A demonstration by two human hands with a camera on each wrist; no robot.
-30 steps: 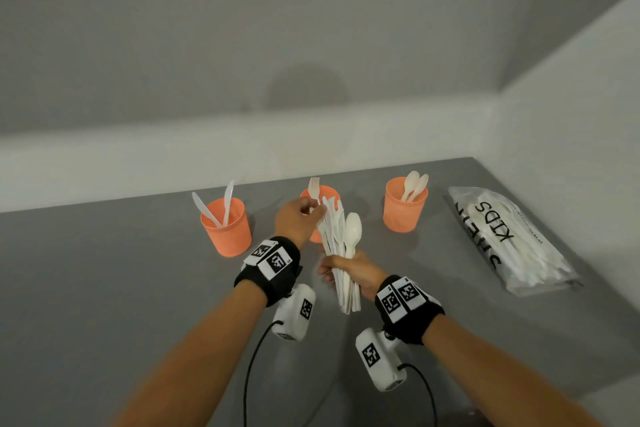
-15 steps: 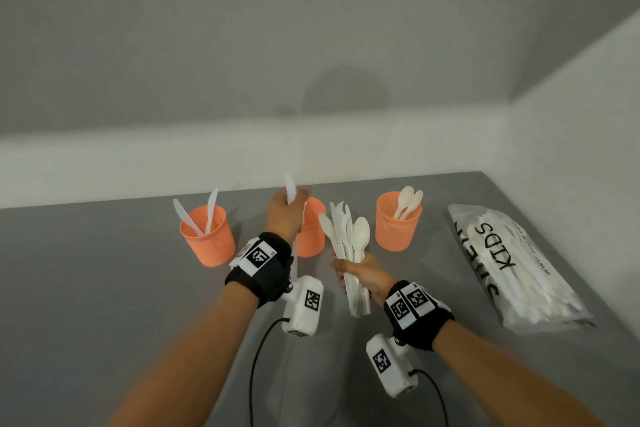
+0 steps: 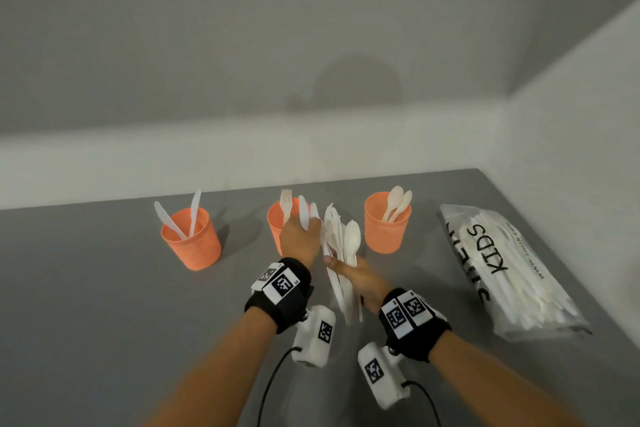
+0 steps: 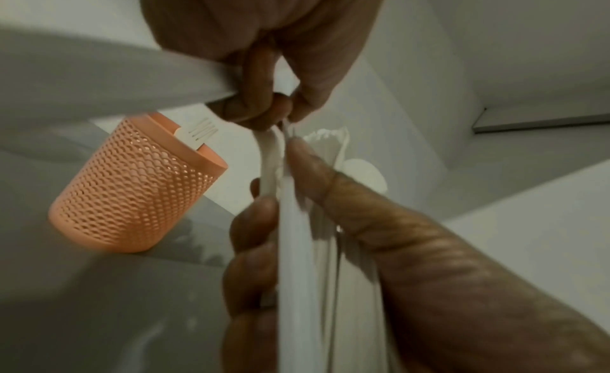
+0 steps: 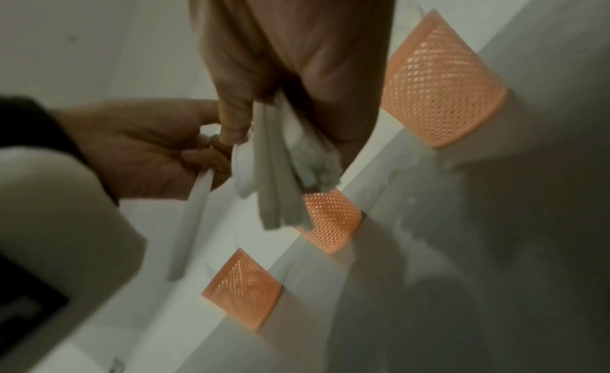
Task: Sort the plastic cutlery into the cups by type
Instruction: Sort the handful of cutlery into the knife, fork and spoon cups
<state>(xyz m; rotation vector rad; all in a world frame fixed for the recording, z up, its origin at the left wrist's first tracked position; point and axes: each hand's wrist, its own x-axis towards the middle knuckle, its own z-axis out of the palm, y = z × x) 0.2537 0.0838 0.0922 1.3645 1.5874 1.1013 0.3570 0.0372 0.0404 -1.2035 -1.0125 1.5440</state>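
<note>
Cutlery bundle [image 3: 341,253] stands upright in the gripping right hand [image 3: 356,279], above the grey table [image 3: 104,288] between the middle cup [image 3: 275,229] and right cup [image 3: 386,229]. Left hand [image 3: 298,239] pinches one white piece [image 3: 304,217] beside the bundle. Knives stand in the left cup [image 3: 192,241]; spoons in the right; a fork in the middle. Farther right lies a plastic bag [image 3: 512,274].

The head camera looks forward and down over the grey desk [image 3: 104,288]. Each wrist camera sits close along its hand, and all three views share the middle orange mesh plastic cup [image 3: 275,229].
</note>
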